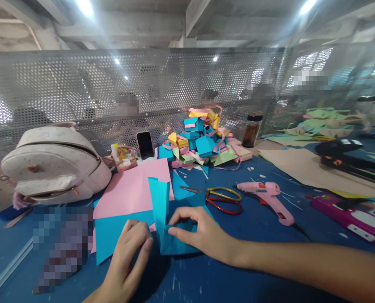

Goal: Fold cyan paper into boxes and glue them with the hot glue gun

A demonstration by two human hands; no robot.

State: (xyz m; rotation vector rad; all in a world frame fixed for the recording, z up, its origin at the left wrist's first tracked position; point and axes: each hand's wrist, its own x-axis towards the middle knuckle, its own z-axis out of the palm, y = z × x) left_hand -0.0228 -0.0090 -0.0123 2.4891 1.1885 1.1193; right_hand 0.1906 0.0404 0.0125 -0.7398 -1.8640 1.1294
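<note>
A folded sheet of blue paper [161,210] stands partly upright on the table in front of me, with one tall creased flap. My right hand [208,235] pinches this sheet between thumb and fingers at its inner fold. Just left of the flap is my left hand [129,256], its fingers curled in loosely; I see nothing in them, though the fingertips are partly hidden. Beneath and behind lie flat sheets of pink paper [137,187] and blue paper [110,235]. Scissors [223,200] with yellow and red handles rest beyond my right hand.
A pink glue gun [266,195] lies right of the scissors. Folded paper boxes [200,139] are heaped at the back. A white backpack [57,164], a phone [145,145], a dark-lidded jar [251,131], a purple power strip [348,216] and a black stapler [345,158] surround the work area.
</note>
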